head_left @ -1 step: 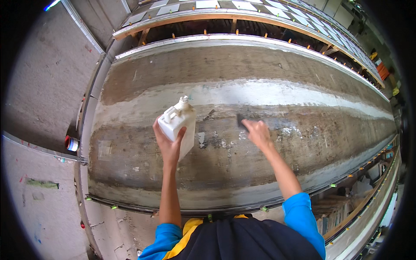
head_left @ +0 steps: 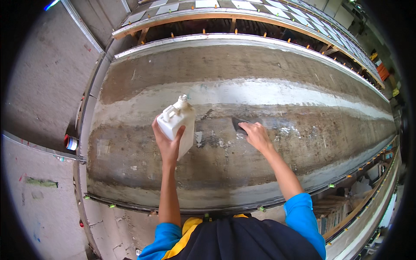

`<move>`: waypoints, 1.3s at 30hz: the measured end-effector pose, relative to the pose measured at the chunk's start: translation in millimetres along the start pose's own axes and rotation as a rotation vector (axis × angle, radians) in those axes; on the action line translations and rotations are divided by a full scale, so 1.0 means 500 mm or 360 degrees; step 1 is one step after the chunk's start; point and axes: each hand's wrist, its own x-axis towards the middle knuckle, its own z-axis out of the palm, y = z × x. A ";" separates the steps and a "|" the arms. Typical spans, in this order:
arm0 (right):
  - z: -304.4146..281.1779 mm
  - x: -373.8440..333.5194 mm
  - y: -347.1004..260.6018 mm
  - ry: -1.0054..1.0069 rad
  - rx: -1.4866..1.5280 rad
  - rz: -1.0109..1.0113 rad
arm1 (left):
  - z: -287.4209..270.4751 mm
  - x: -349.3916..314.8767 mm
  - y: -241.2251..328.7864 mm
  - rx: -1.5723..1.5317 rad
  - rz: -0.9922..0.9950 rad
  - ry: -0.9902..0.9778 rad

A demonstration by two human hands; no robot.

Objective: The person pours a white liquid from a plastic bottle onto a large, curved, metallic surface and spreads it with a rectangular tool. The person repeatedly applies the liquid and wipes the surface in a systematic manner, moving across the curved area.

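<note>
A white plastic jug (head_left: 185, 134) with a moulded handle and a narrow neck is gripped in my left hand (head_left: 167, 145), above the long stained tabletop (head_left: 143, 169). Its neck points up and away from me; whether it is capped, I cannot tell. My right hand (head_left: 257, 135) is closed on a flat dark piece (head_left: 238, 125), whose exact kind does not show. That piece is at the table surface, right of the jug, among brown stains and patches of worn white coating. A pale band (head_left: 277, 90) runs along the table beyond both hands.
A rail (head_left: 186, 211) with small green clips borders the table's near edge. Another long table (head_left: 190, 17) bearing white panels stands beyond the far edge. At left, a small red-and-white can (head_left: 71, 142) stands by the ledge. Shelving with stacked boards (head_left: 333, 219) is at lower right.
My right hand has shifted slightly toward me, and the dark piece in it now shows a broader face to the left. The jug has barely moved in my left hand.
</note>
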 end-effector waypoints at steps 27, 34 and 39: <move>-0.100 -0.131 0.058 -0.0136 0.0547 -0.0705 | 0.072 -0.190 0.045 0.0215 -0.0156 0.0404; -0.136 0.005 0.133 -0.0521 0.0374 0.0115 | 0.135 -0.181 0.056 0.0126 -0.0104 0.0254; -0.073 -0.069 0.122 -0.0454 0.0252 -0.0009 | 0.146 -0.197 0.052 0.0110 -0.0056 0.0220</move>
